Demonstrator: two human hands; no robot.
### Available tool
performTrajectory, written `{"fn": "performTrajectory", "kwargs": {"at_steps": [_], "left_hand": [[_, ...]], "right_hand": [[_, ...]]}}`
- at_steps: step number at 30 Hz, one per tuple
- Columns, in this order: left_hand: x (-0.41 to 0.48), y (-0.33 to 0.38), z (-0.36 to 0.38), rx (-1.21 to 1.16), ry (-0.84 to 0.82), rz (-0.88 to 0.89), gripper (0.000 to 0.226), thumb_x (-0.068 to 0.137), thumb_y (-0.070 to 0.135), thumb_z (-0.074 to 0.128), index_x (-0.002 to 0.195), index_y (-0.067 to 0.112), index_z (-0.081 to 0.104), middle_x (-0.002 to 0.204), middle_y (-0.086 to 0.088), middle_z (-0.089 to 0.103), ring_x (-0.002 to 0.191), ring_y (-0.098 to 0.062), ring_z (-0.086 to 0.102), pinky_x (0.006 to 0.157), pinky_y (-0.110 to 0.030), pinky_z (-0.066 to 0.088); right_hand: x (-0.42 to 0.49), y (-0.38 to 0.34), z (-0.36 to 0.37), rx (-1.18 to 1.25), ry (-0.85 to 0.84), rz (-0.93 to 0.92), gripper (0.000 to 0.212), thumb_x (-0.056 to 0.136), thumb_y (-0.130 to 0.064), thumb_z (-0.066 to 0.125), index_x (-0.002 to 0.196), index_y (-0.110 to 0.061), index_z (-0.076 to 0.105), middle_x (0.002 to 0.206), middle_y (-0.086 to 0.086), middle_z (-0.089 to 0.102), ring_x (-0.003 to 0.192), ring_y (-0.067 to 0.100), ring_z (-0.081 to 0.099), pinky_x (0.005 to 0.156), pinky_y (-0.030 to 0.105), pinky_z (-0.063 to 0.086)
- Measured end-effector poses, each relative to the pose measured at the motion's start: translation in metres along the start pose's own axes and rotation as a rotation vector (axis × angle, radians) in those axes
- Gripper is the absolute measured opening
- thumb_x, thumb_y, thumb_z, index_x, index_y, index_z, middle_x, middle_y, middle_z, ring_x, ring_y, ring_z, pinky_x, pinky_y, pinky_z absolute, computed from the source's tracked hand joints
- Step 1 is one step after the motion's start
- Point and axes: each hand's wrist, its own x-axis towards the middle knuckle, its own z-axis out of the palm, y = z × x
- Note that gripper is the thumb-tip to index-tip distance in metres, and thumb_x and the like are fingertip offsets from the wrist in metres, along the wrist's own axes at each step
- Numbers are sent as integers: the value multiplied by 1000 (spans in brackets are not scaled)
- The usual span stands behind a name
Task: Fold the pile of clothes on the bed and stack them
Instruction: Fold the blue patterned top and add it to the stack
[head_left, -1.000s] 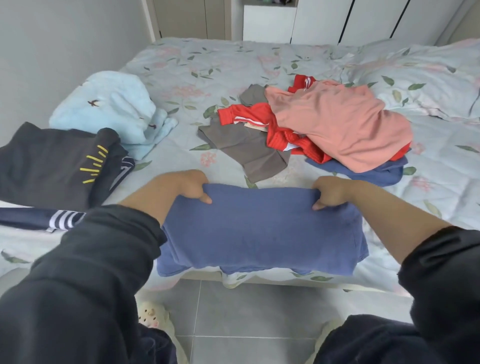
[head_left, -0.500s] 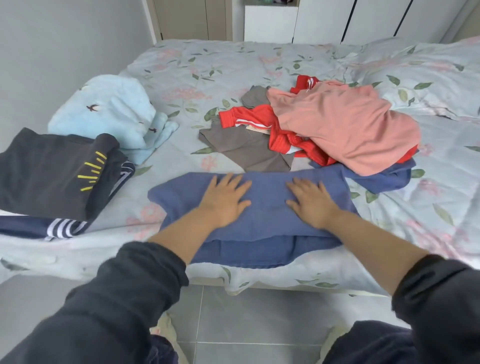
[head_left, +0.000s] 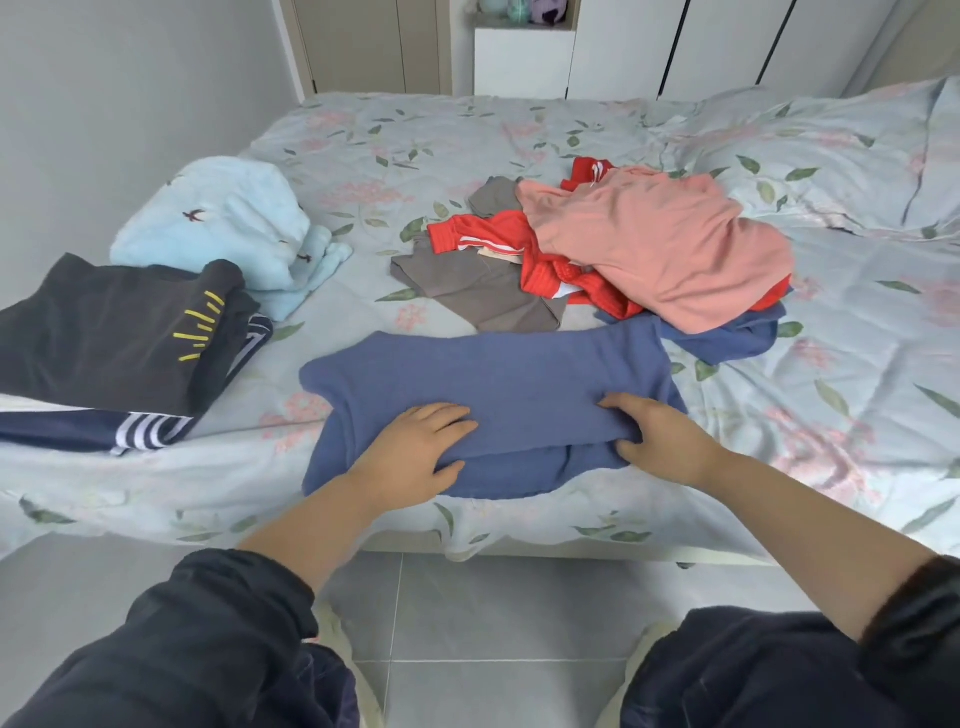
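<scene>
1. Head view, lower centre: I see a soft blue garment (head_left: 493, 379) folded into a rough rectangle on the near edge of the floral bed (head_left: 415, 140).
2. The left hand (head_left: 415, 452) and right hand (head_left: 660, 436) each pinch its upper layer, fingers curled on top and thumbs tucked beneath.
3. A crumpled pink top (head_left: 649, 249) sits upper right, and a flat dark stack (head_left: 104, 332) lies at the left.

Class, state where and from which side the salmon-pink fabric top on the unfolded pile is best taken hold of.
The salmon-pink fabric top lies uppermost; likely best pinched at its near edge, coming from the bed front, where it lies exposed.
</scene>
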Motion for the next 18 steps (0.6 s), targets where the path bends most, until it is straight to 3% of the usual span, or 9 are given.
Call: {"fn": "performTrajectory", "kwargs": {"at_steps": [3, 6, 9, 12, 15, 18], "left_hand": [[-4, 6, -9, 46, 177, 39, 32, 70, 1, 78, 101, 2, 72, 100, -12, 69, 89, -29, 67, 78, -40, 56], [-6, 3, -19, 157, 190, 40, 30, 55, -8, 81, 81, 5, 72, 72, -9, 62, 62, -26, 60, 54, -32, 51], [-14, 2, -31, 272, 109, 36, 35, 41, -11, 80, 69, 6, 68, 63, -8, 57, 52, -24, 55, 45, -26, 44], [-21, 2, -40, 291, 110, 11, 30, 42, -15, 72, 61, 4, 59, 62, -9, 52, 50, -24, 51, 38, -24, 33], [-29, 2, -46, 296, 113, 96, 27, 43, -12, 66, 61, 5, 55, 63, -8, 50, 49, -24, 48, 36, -23, 30], [-42, 2, -43, 281, 29, 217, 35, 34, -4, 78, 60, 8, 59, 61, -5, 52, 46, -22, 50, 36, -21, 37]], "right_hand": [[-3, 0, -4, -94, 112, 1, 28, 77, 1, 55, 102, -8, 62, 99, 5, 66, 84, 24, 56, 67, 29, 39], [-5, 1, -8, -239, 147, -64, 17, 70, 10, 52, 81, 0, 61, 83, 14, 62, 74, 28, 50, 59, 34, 37], [-10, 0, -14, -323, 251, -208, 20, 53, 20, 60, 63, 3, 58, 64, 19, 55, 59, 36, 54, 50, 38, 40], [-13, -2, -19, -419, 276, -277, 30, 39, 22, 63, 55, -1, 53, 57, 15, 49, 50, 31, 50, 44, 36, 39], [-15, -3, -21, -451, 342, -360, 25, 43, 18, 57, 54, -3, 51, 57, 13, 46, 51, 29, 48, 46, 34, 37], [-23, 0, -14, -444, 296, -435, 21, 44, 15, 51, 51, -4, 49, 53, 11, 45, 48, 28, 47, 46, 32, 37]]}}
